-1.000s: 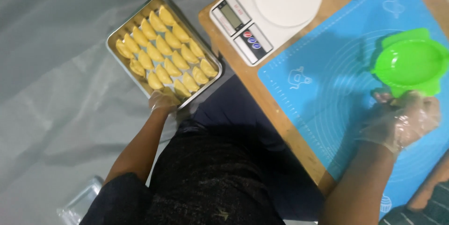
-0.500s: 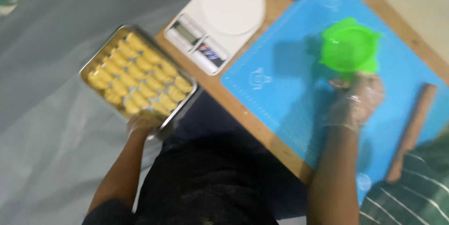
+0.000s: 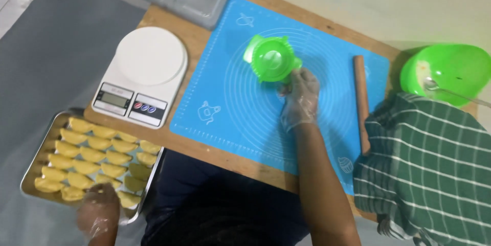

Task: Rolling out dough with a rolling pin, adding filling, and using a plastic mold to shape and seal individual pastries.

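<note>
Your right hand (image 3: 300, 97) rests its gloved fingers, loosely together, against the green dumpling press (image 3: 272, 60) on the blue mat (image 3: 225, 108); your left hand (image 3: 97, 215), fingers blurred beyond telling, sets a folded pastry (image 3: 72, 193) into the tray (image 3: 30, 174) – next, probably load the press

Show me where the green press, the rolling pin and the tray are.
Green press (image 3: 271, 59), head view, on its round middle.
Rolling pin (image 3: 362, 100), head view, mid-shaft.
Tray (image 3: 38, 146), head view, left rim.
</note>
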